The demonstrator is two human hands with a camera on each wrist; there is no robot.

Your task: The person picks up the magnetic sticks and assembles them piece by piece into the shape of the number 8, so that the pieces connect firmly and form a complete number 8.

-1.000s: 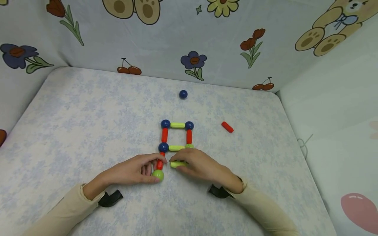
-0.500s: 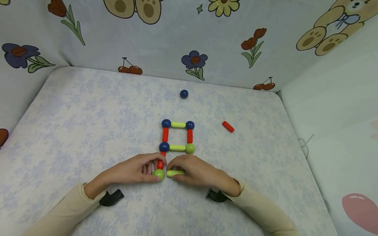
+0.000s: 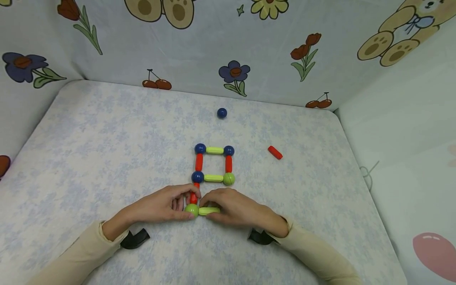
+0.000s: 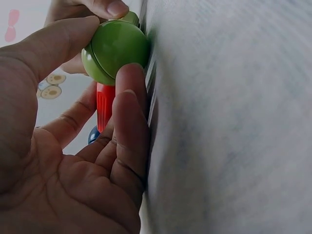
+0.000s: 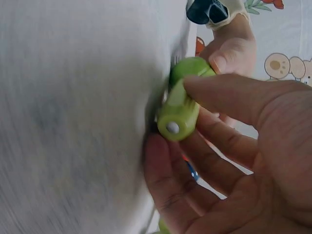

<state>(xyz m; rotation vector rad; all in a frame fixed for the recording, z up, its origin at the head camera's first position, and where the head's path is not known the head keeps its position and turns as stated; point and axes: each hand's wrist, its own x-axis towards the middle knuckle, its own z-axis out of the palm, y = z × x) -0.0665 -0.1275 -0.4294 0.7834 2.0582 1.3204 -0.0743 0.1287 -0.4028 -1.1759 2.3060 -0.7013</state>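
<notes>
On the pale table, my left hand (image 3: 162, 205) grips a green ball (image 3: 191, 210) between thumb and fingers, plain in the left wrist view (image 4: 119, 48). A red rod (image 3: 193, 198) runs from this ball up to a blue ball (image 3: 197, 177), the lower left corner of a square. My right hand (image 3: 238, 206) pinches a ribbed yellow-green rod (image 3: 208, 211), whose left end touches the green ball. In the right wrist view, the rod's free end (image 5: 175, 126) shows a silvery dot. Fingers hide part of both rods.
The square has red side rods (image 3: 199, 162), yellow-green rods (image 3: 215, 150) and a green ball (image 3: 229, 179) at its lower right corner. A loose blue ball (image 3: 222, 113) lies beyond it, a loose red rod (image 3: 275, 152) to its right. Printed cloth walls (image 3: 192, 55) border the table.
My right hand has moved towards me and slightly left, bringing the yellow-green rod from beside the red rod against the green ball. The left hand stays in place.
</notes>
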